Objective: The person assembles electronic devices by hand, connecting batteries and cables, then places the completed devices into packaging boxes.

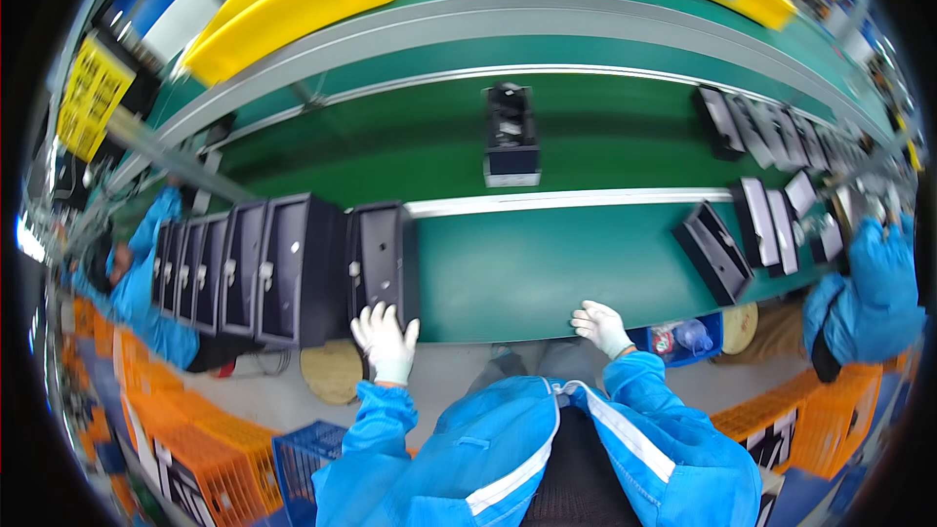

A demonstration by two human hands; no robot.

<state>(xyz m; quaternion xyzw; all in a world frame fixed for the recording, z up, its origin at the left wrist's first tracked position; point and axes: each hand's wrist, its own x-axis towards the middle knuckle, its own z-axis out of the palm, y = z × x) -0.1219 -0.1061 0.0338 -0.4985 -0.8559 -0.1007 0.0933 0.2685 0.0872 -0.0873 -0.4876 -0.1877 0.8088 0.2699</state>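
My left hand (386, 344), in a white glove, has its fingers spread at the near end of a dark open box (381, 252). The fingertips overlap that end; whether they grip it I cannot make out. The box is long, with a grey inside and a small pale piece at its left edge. My right hand (602, 325), also gloved, is over the near edge of the green worktable (508, 273). Its fingers point left, loosely bent, and nothing shows in them.
Several similar boxes (283, 268) stand in a row at left. Beyond the white rail, a filled box (511, 137) sits on the green belt (390, 137). Tilted boxes (714, 252) lie at right. Yellow bins (293, 10) are above. Co-workers (869, 283) sit at both sides.
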